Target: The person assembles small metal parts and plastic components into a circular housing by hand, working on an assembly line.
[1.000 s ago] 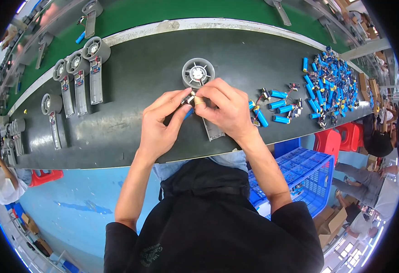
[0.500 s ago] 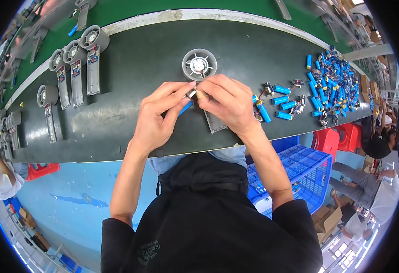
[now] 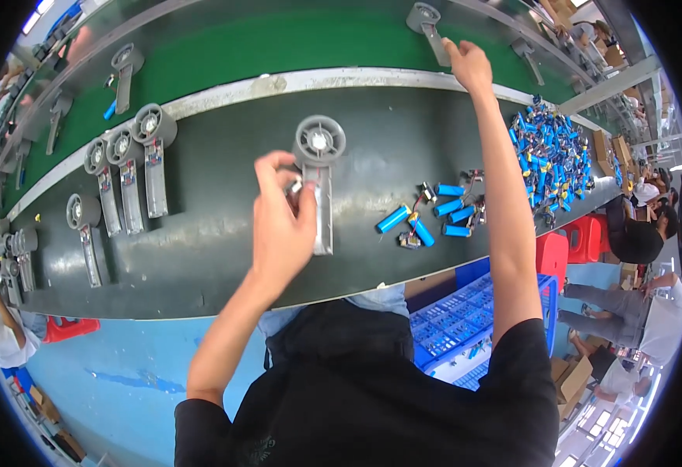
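A grey handheld-fan housing (image 3: 321, 198) with a round fan head and an open handle lies in front of me. My left hand (image 3: 279, 218) is at its left side, thumb and fingers curled at the top of the handle, blurred by motion; a small part shows between the fingers. My right hand (image 3: 469, 66) reaches far across to the green belt, its fingers closed at the handle end of another grey fan housing (image 3: 433, 35). Between my arms, several blue battery cells (image 3: 392, 219) wired to small circuit boards (image 3: 409, 241) lie on the dark table.
A large heap of blue cells (image 3: 551, 156) is on the right of the table. Several grey fan housings (image 3: 154, 175) stand in a group at left. A pale rail (image 3: 232, 89) divides table and green belt (image 3: 318, 47). A blue crate (image 3: 458, 319) sits beside my right leg; red stools (image 3: 582, 240) stand beyond.
My right hand has left the centre and stretched out to the belt. The blue cell from my hands is no longer between them; another lies right of the fan. The view has tilted up.
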A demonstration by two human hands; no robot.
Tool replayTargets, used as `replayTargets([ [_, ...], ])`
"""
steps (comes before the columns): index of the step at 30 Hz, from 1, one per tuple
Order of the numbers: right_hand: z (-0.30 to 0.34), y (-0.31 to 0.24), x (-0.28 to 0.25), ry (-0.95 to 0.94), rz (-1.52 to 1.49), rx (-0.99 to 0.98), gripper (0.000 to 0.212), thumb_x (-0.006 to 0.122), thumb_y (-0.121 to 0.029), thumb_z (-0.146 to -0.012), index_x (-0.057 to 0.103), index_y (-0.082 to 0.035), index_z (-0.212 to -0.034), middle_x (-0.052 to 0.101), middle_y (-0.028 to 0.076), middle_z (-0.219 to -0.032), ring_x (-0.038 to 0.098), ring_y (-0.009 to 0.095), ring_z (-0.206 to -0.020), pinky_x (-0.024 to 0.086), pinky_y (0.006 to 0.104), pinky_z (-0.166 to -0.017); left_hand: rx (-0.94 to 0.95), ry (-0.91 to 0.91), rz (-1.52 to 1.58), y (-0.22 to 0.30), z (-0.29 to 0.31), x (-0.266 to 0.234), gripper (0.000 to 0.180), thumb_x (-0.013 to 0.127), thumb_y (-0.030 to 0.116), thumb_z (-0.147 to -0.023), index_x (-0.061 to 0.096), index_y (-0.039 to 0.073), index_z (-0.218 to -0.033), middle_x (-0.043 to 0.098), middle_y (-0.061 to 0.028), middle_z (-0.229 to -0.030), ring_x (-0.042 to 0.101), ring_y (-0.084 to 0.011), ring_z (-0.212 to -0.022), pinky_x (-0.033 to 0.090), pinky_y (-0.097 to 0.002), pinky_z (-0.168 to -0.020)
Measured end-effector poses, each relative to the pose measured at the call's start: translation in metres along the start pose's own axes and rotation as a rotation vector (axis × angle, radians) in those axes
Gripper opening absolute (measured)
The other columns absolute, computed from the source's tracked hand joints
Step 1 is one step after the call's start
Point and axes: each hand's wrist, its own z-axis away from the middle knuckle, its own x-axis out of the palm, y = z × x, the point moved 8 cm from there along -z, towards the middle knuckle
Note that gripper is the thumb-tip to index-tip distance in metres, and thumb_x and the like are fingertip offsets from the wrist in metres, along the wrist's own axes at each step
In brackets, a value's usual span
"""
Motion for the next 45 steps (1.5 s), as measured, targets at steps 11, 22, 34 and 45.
replayTargets([
  [11,0.098,-0.075,-0.004,-0.569,-1.067,0.38,0.025,0.067,-0.027,-0.095,0.072,-0.004,-0.101,0.048,-0.008,-0.063,0.037,0.004,-0.053,0.028,0.0233,-0.047,0.222,0.256,-0.42,-0.029,-0.272,-0.06,0.041,0.064,0.018,-0.091,0.047,0.003,-0.125,0.069,-0.0275,-0.098,0.067,-0.0438,-0.095,0.051,-0.0486,-0.085],
  [22,0.329,-0.183,-0.053,-0.617,-1.193,0.649,0.035,0.07,-0.015,-0.094,0.064,0.003,-0.125,0.064,-0.001,-0.081,0.051,0.003,-0.057,0.041,0.0217,-0.05,0.502,0.121,-0.402,0.035,-0.136,-0.027,0.032,0.067,0.03,-0.091,0.066,0.003,-0.108,0.065,-0.0154,-0.11,0.059,-0.0342,-0.107,0.044,-0.0424,-0.094],
  [34,0.205,0.0,-0.145,-0.238,-0.05,0.177,0.031,0.071,-0.02,-0.09,0.07,-0.002,-0.115,0.066,0.011,-0.095,0.059,0.019,-0.065,0.049,0.0324,-0.065,0.567,-0.103,-0.476,0.029,-0.03,0.005,0.049,0.077,0.018,-0.082,0.06,0.007,-0.126,0.055,-0.0157,-0.13,0.052,-0.0328,-0.118,0.04,-0.0414,-0.099],
  [45,0.218,-0.151,-0.201,-0.065,-0.31,-0.348,0.019,0.077,-0.001,-0.079,0.072,-0.001,-0.097,0.072,0.011,-0.097,0.071,0.021,-0.086,0.056,0.0309,-0.075,0.811,-0.221,-0.286,0.118,0.014,0.055,0.061,0.075,0.004,-0.077,0.056,0.006,-0.135,0.062,-0.015,-0.118,0.06,-0.0346,-0.107,0.048,-0.0407,-0.094],
])
